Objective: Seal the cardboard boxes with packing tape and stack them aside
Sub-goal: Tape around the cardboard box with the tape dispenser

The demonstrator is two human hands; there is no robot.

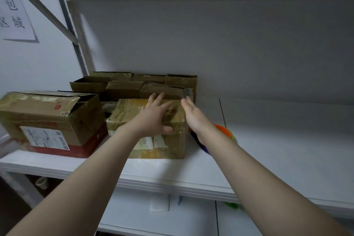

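A tape-wrapped cardboard box (pixel 124 115) stands on the white shelf (pixel 172 174), near its front. My left hand (pixel 155 115) lies flat on the box's top with fingers spread. My right hand (pixel 191 113) is held edge-on against the box's right side, fingers straight. An orange, green and purple tape dispenser (pixel 224 132) lies on the shelf right of the box, mostly hidden under my right wrist.
A bigger worn box (pixel 49 119) with a shipping label and red base sits to the left. Several small boxes (pixel 134 84) are packed against the back wall. A paper sign (pixel 13 11) hangs at upper left. The shelf stretches bare to the right.
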